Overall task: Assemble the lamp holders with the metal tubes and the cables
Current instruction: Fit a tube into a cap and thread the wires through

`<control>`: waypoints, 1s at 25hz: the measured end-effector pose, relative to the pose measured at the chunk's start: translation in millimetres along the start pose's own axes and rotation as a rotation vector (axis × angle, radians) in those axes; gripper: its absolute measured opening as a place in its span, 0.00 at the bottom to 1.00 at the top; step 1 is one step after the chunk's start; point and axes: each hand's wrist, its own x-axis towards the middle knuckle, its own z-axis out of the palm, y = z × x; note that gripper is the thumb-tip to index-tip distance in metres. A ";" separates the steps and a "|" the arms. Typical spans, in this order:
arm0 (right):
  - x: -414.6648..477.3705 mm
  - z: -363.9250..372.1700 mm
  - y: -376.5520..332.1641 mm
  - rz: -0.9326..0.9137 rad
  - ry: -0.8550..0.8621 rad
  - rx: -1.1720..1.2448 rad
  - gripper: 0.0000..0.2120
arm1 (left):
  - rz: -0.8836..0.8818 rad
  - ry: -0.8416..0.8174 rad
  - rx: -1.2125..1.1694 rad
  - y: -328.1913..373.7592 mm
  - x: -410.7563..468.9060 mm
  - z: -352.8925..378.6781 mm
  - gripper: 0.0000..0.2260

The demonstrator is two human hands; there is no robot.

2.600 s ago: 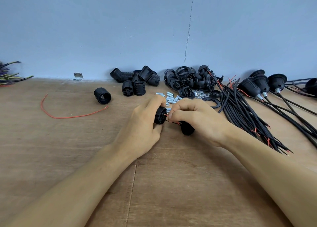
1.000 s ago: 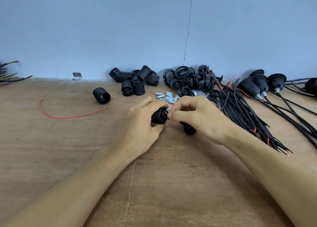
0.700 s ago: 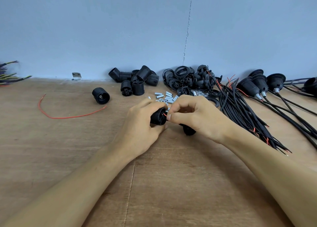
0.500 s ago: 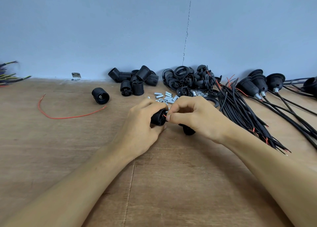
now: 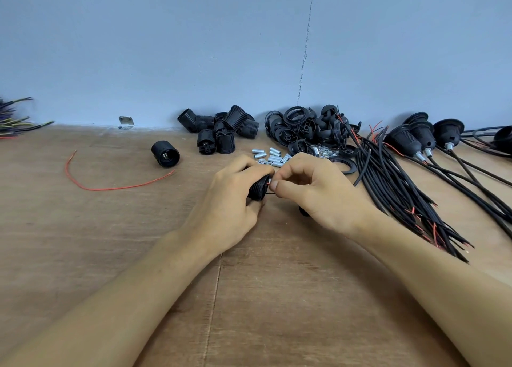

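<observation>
holder handling: the holder (image 5: 259, 190) looks to me like light, hard plastic. Its ribbed barrel should not slip in a firm grasp, though I judge the fine threads could cross or chip if forced.
where to hold: around the ribbed barrel, leaving the end that faces the right hand (image 5: 318, 195) free (that is where the wire goes in, I judge).
wire handling: the wire (image 5: 268, 184) looks thin and limp. I would pinch it close to the tip, or it will buckle rather than push.
look: the holder is black, short and cylindrical, and fingers hide most of it. The wire is red, with a thin black lead just below it.
place: the holder sits in the curl of the left hand (image 5: 230, 203), just above the table (image 5: 277, 297), its end toward the right fingertips.
left grip: fingers and thumb are wrapped round the holder.
right grip: thumb and forefinger are pressed together on the wire, right at the holder's end, with the other fingers curled in.
under right palm: a black part (image 5: 303, 211) is mostly hidden, and I cannot tell what it is.
tubes (image 5: 273, 156): small, silvery and threaded, scattered just beyond both hands. They are likely to roll.
cables (image 5: 393, 183): a black bundle lies to the right of the right hand with red tips showing. They look floppy.
</observation>
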 end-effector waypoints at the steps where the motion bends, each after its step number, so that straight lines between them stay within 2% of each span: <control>1: -0.9 2.2 -0.1 -0.022 0.024 -0.029 0.06 | -0.008 0.000 -0.010 0.8 -0.5 0.5 0.22; 9: -5.0 10.2 -1.5 -0.137 0.098 -0.192 0.06 | -0.025 -0.035 -0.012 8.2 0.2 -1.3 0.19; 16: -3.8 8.6 -3.3 -0.090 0.084 -0.163 0.09 | -0.036 -0.032 0.007 7.4 -0.4 -1.8 0.22; 25: -2.3 7.5 4.2 -0.086 0.098 -0.115 0.06 | -0.056 -0.025 0.043 5.2 1.7 1.1 0.25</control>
